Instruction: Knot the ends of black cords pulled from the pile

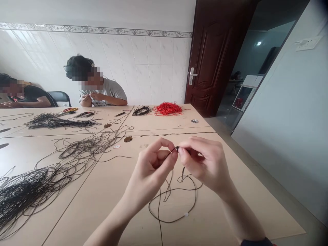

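Observation:
Both my hands meet above the table, fingertips almost touching, on a thin black cord. My left hand pinches a strand of it between thumb and forefinger. Opposite, my right hand grips a small dark knotted part of the same cord at the thumb tip; the fingers hide most of it. Below the hands the cord hangs down and lies in a loose loop on the tabletop, with one end running towards the near edge. A small white tag rests at the loop.
Tangled black cord covers the left side of the table. Farther back lie a black bundle, scissors, a black coil and red cord. Two people sit across, one handling something small. Round holes pierce the tabletop.

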Available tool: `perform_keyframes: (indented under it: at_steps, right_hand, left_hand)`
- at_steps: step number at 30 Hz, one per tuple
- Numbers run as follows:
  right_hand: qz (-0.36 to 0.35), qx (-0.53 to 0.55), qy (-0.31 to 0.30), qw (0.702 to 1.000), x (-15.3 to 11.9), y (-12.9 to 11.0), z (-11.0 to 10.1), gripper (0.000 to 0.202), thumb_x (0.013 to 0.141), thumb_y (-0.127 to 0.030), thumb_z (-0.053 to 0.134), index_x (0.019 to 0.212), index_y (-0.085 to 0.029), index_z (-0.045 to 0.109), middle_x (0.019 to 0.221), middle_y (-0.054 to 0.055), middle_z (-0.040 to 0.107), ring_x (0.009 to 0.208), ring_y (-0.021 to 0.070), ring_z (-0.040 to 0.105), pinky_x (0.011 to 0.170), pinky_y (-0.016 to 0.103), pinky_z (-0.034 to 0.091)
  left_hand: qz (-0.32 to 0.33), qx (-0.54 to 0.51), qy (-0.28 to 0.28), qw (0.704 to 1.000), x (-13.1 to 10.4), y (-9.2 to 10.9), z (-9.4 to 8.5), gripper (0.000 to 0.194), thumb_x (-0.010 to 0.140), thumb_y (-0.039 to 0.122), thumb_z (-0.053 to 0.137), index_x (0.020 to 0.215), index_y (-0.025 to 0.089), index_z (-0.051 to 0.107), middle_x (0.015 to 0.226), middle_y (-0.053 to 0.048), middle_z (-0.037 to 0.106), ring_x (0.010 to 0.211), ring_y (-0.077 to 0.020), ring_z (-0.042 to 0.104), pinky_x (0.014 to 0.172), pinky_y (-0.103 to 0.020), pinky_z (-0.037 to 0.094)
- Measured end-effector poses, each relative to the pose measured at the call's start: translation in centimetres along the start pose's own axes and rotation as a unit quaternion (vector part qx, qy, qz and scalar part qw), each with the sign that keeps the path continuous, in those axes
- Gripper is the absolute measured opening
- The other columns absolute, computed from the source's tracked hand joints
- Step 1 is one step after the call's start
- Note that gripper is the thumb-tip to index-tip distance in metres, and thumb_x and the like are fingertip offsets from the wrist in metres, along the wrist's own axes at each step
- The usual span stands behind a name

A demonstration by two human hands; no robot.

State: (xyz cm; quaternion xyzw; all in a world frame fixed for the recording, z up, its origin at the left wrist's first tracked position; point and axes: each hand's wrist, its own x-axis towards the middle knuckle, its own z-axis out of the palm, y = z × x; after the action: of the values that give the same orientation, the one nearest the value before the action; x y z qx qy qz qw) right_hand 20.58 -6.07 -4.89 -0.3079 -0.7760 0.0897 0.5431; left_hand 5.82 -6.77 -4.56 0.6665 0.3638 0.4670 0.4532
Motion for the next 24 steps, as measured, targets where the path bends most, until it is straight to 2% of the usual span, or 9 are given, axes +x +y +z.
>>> perform_keyframes:
  at_steps: [4, 8, 11, 16, 20, 24]
  right_hand:
    - [0.003, 0.01, -0.007, 1.0, 0.01, 0.03, 0.1, 0.012, 0.076, -0.011, 0.052, 0.065, -0.015, 0.052, 0.054, -0.005, 0.041, 0.048, 0.0031, 0.034, 0.042, 0.015, 0.027]
    - [0.002, 0.023, -0.014, 1.0, 0.06, -0.01, 0.0, 0.013, 0.076, -0.009, 0.052, 0.064, -0.014, 0.05, 0.055, -0.005, 0.041, 0.049, 0.002, 0.034, 0.043, 0.014, 0.027]
    - [0.004, 0.042, -0.025, 0.999, 0.06, -0.14, -0.26, 0.013, 0.074, -0.005, 0.053, 0.064, -0.014, 0.05, 0.054, -0.006, 0.041, 0.049, 0.001, 0.033, 0.044, 0.013, 0.028]
    - [0.013, 0.073, -0.046, 0.996, 0.08, -0.3, -0.51, 0.011, 0.075, -0.006, 0.053, 0.067, -0.014, 0.053, 0.055, -0.006, 0.044, 0.049, 0.0009, 0.034, 0.043, 0.013, 0.027]
    - [0.02, 0.074, -0.048, 0.996, 0.01, -0.36, -0.45, 0.013, 0.075, -0.007, 0.053, 0.064, -0.013, 0.052, 0.054, -0.006, 0.043, 0.049, 0.0005, 0.034, 0.043, 0.012, 0.027]
    - [0.015, 0.079, -0.051, 0.995, -0.15, -0.37, -0.51, 0.012, 0.075, -0.006, 0.054, 0.065, -0.013, 0.052, 0.055, -0.006, 0.043, 0.049, 0.0, 0.034, 0.044, 0.011, 0.028]
  left_hand:
    - [0.016, 0.015, 0.022, 1.0, 0.08, 0.04, 0.05, 0.013, 0.083, 0.027, 0.051, 0.075, 0.019, 0.047, 0.045, 0.01, 0.022, 0.04, -0.0048, 0.015, 0.036, -0.017, 0.011]
    - [0.059, 0.032, 0.052, 0.996, 0.11, -0.21, 0.1, 0.009, 0.082, 0.023, 0.052, 0.074, 0.018, 0.05, 0.043, 0.01, 0.022, 0.04, -0.0045, 0.015, 0.036, -0.018, 0.011]
    - [0.068, 0.036, 0.052, 0.996, 0.0, -0.25, -0.05, 0.009, 0.08, 0.021, 0.053, 0.072, 0.018, 0.052, 0.043, 0.009, 0.024, 0.04, -0.005, 0.017, 0.037, -0.018, 0.015]
    - [0.052, 0.035, 0.068, 0.996, -0.15, 0.16, -0.16, 0.008, 0.075, 0.022, 0.057, 0.068, 0.018, 0.057, 0.044, 0.007, 0.028, 0.041, -0.0062, 0.023, 0.038, -0.02, 0.019]
    - [0.015, -0.006, 0.104, 0.994, -0.19, 0.45, 0.25, 0.008, 0.07, 0.022, 0.061, 0.063, 0.018, 0.058, 0.044, 0.006, 0.03, 0.044, -0.0061, 0.023, 0.041, -0.02, 0.017]
    - [0.0, -0.051, 0.11, 0.993, -0.24, 0.51, 0.6, 0.008, 0.067, 0.022, 0.062, 0.061, 0.017, 0.059, 0.044, 0.006, 0.031, 0.044, -0.0053, 0.022, 0.042, -0.021, 0.015]
